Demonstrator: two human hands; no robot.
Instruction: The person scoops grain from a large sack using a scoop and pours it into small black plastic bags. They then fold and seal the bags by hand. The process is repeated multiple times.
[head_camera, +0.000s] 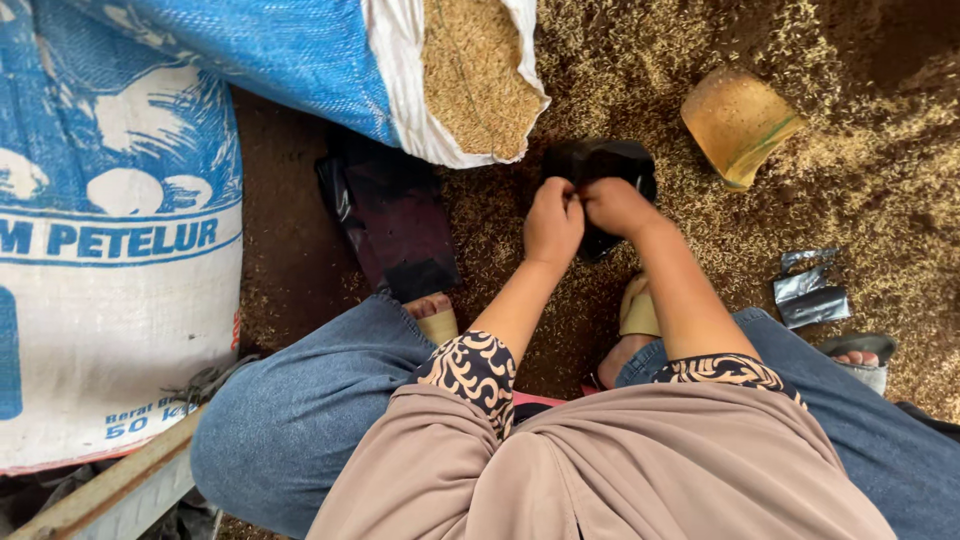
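While you crouch over the grain-strewn floor (640, 110), your left hand (553, 222) and right hand (615, 205) meet, fingers pinched shut on the top of a small black plastic bag (600, 165). It sits just below the open grain sack (480, 75), with a yellow scoop (738, 122) off to the right.

The black bag (598, 165) between the hands (585, 215) is thin, glossy plastic, and a second black plastic sheet (395, 215) lies creased to its left. The sacks (120, 250) at the left are coarse woven plastic, blue and white, and matt. The yellow scoop (738, 122) is smooth, dull plastic, the floor (880, 180) rough with dry husk, and the silver wrapper (808, 290) on the right is shiny foil.
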